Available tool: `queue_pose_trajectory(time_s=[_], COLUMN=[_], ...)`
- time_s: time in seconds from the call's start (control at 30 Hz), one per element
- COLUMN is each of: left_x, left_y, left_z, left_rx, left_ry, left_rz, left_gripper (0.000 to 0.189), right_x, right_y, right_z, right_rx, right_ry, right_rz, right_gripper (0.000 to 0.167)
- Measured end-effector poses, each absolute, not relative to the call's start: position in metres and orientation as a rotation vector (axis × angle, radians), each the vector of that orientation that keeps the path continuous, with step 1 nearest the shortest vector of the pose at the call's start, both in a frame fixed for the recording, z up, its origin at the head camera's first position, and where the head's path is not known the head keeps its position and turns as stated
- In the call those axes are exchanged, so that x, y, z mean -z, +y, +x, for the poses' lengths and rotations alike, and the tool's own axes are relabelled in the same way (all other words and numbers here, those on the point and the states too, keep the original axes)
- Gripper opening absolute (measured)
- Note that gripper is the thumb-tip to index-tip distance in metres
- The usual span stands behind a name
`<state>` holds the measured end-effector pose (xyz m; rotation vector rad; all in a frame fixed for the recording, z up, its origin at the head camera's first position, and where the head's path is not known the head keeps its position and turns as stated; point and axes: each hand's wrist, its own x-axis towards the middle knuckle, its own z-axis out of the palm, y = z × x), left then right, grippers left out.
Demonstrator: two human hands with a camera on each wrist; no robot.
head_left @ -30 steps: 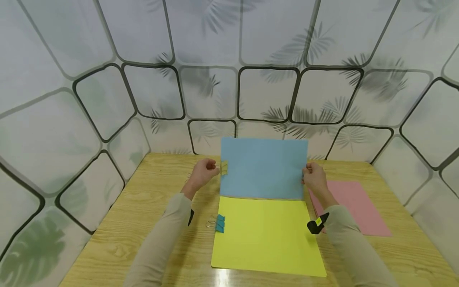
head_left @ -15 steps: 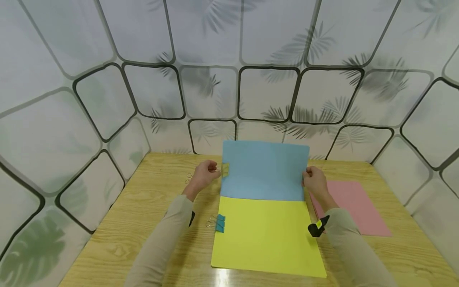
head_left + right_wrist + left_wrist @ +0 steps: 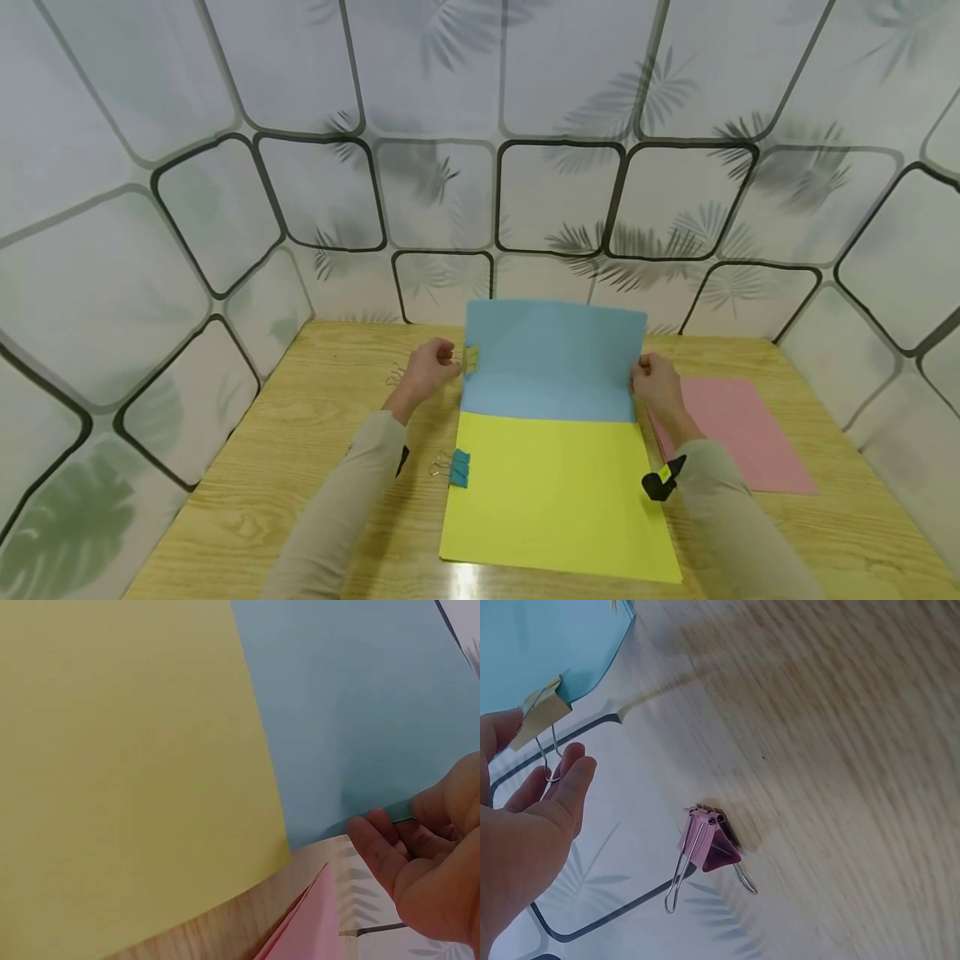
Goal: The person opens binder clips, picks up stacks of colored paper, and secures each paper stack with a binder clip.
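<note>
A stack of blue paper (image 3: 555, 358) stands tilted up behind a yellow stack (image 3: 558, 500), which lies on the table. My left hand (image 3: 429, 371) is at the blue paper's left edge. In the left wrist view, its thumb and fingers (image 3: 574, 776) hold a pale yellow binder clip (image 3: 544, 711) by its wire handles, and the clip sits on the blue edge. Opposite, my right hand (image 3: 660, 387) pinches the blue paper's right edge between thumb and fingers (image 3: 375, 840). A teal binder clip (image 3: 460, 468) grips the left edge of the yellow stack.
Pink paper (image 3: 738, 433) lies on the wooden table (image 3: 255, 492) to the right, partly behind my right forearm. A pink binder clip (image 3: 705, 840) rests on the table left of the blue paper. A patterned cloth wall (image 3: 442, 192) closes off the back.
The top of the blue paper has tipped down a little, and its right corner has dropped. Both hands have sunk slightly with it, keeping their holds.
</note>
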<state>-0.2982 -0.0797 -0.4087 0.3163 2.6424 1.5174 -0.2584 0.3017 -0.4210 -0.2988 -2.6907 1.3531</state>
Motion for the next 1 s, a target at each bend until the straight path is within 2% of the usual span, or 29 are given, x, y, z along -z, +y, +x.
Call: queue_pose_trajectory(time_s=[0.37,0.77,1.0], left_x=[0.418,0.424,0.427], left_y=[-0.077,-0.076,-0.075], left_z=[-0.299,-0.303,-0.305], left_rx=[-1.318,-1.077,-0.985], left_ry=[2.729,2.839,2.89], left_rz=[0.316,0.394,0.414], left_gripper=[0.047,0.045,0.043], right_x=[0.431,0.437,0.442], right_y=[0.303,0.301,0.301], right_z=[-0.259,-0.26,-0.262], right_rx=[-1.302,-1.28,-1.271], right_ry=[-2.712,-2.759,-2.757], right_rz=[-0.309,-0.349,-0.337], right_gripper=[0.025,0.037,0.031])
